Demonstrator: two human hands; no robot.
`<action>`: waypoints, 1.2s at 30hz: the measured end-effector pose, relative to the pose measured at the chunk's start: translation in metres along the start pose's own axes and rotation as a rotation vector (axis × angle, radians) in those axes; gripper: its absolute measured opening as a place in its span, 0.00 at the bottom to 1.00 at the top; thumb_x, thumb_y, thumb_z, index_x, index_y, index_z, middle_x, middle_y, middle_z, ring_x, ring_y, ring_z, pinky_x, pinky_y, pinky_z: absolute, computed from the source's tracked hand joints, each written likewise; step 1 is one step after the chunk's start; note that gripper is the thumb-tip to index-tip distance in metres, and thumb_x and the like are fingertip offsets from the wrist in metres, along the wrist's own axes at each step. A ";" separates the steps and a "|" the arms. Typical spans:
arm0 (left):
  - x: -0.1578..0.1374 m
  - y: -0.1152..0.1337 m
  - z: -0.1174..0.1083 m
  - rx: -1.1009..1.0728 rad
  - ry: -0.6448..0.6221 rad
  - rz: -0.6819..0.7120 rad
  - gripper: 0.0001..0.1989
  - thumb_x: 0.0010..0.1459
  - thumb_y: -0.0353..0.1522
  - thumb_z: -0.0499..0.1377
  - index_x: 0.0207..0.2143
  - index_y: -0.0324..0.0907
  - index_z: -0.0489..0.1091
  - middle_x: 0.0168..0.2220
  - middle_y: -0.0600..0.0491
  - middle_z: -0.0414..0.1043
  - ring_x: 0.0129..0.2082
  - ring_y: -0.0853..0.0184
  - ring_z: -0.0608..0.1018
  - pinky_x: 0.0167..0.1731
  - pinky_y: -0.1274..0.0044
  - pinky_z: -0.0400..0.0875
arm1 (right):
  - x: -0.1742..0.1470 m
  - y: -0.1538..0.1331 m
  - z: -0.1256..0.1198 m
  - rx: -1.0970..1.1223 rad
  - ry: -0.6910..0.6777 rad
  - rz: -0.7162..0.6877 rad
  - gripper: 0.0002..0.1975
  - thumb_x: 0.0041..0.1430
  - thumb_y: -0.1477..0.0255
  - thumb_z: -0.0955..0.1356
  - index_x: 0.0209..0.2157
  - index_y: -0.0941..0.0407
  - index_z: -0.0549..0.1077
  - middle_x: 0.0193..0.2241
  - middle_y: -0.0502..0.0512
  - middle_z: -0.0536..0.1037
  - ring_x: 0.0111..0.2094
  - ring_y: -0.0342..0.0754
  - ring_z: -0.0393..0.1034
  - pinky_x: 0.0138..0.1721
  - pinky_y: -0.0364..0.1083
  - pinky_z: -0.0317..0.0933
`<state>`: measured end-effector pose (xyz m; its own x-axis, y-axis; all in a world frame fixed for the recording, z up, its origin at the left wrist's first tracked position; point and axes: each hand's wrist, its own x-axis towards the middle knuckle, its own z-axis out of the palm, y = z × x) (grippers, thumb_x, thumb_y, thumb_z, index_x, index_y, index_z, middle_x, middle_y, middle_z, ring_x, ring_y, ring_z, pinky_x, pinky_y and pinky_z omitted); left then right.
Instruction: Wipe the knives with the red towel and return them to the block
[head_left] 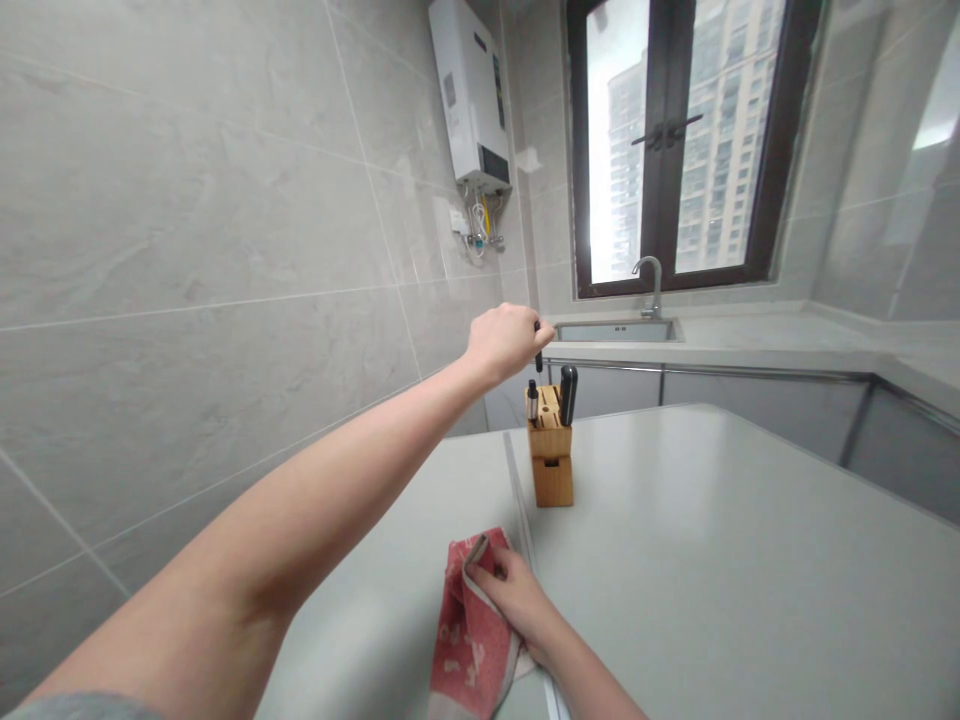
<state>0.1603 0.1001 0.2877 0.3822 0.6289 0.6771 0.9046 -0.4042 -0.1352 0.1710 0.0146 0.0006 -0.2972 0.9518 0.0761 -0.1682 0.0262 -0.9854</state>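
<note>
My left hand (508, 342) reaches far forward, its fingers closed round the black handle of a knife (538, 360) just above the wooden knife block (553, 482). Little of that knife shows beneath the fist, and I cannot tell whether its tip is still in a slot. Two more black handles stand up from the block, one at its left side and a larger one (568, 395) at its right. Close to me, my right hand (517, 600) pinches a red towel (469, 640) with pale lettering and a light border. The towel hangs in folds down to the table.
The block stands on a pale table (712, 540), beside a seam strip (519, 490). Behind are a counter with a sink (615, 331), a curved faucet (657, 285) and a dark-framed window. A white water heater (472, 95) hangs on the tiled wall at left.
</note>
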 end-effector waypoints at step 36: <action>-0.002 -0.010 0.005 -0.002 0.006 -0.020 0.20 0.55 0.39 0.46 0.27 0.38 0.74 0.27 0.46 0.74 0.28 0.62 0.74 0.26 0.76 0.63 | 0.001 0.002 0.000 0.034 -0.015 -0.014 0.18 0.45 0.60 0.70 0.30 0.61 0.75 0.27 0.54 0.77 0.30 0.50 0.70 0.34 0.47 0.60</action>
<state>0.1515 0.1057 0.2841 0.3628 0.6332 0.6836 0.9118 -0.3927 -0.1202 0.1706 0.0160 -0.0012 -0.3084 0.9468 0.0925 -0.2042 0.0291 -0.9785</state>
